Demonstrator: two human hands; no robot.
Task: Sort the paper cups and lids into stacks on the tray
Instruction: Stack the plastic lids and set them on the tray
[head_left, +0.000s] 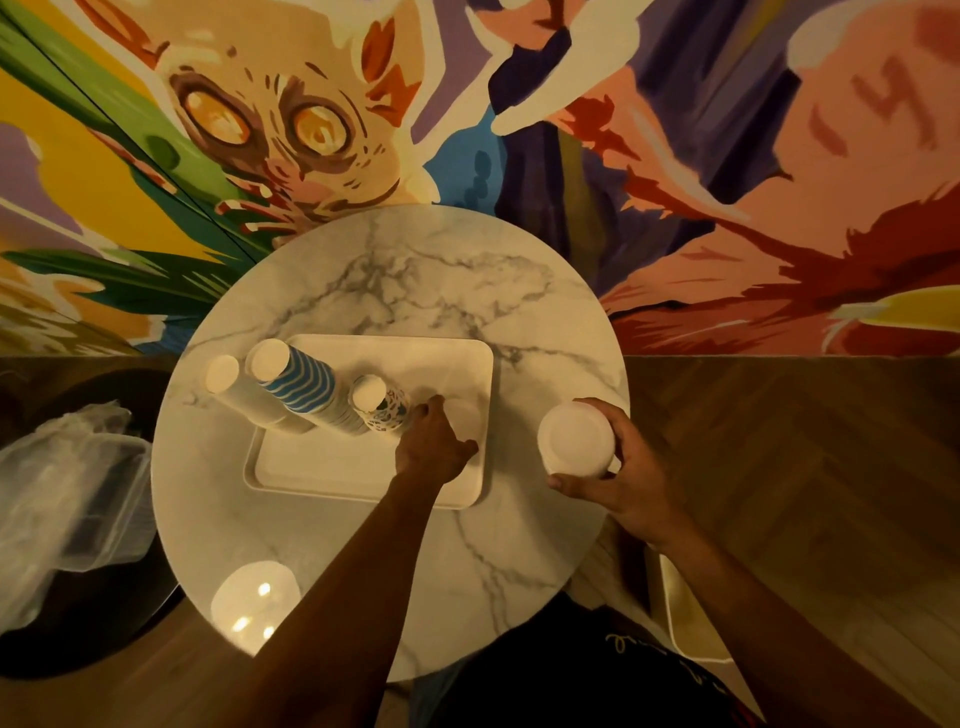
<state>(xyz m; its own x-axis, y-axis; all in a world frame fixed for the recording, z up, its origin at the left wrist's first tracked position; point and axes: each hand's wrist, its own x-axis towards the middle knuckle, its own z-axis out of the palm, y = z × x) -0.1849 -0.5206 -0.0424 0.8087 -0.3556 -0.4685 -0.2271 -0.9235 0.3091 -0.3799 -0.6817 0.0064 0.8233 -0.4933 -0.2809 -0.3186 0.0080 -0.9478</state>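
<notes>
Nearest to me, the person's two bare arms reach out over the round marble table (415, 270). The right hand (623, 473) holds a white round stack (575, 440), which looks like lids. The thumb and the fingers are curled around its side, and its flat face is turned up. This stack is above the table, just beside the right rim of the tray (363, 483), not on it.

The left hand (434, 441) is lower, over the right part of the tray, with its fingers (432, 404) bent down to the surface. The light is weak there, and I cannot tell if it pinches something pale or only touches the tray.

Just left of these fingers stands the patterned cup stack (379, 402). Then come the blue striped cup stack (298, 384) and the plain white cup stack (234, 384), all upside down and leaning a little to the left.

I think the important relation is this: the free place on the tray lies to the left of the held lids, between the patterned cups and the right rim. The right hand is nearer to it, but the left hand occupies this place now.

Far behind is a wall with a colourful mural (270, 119).
</notes>
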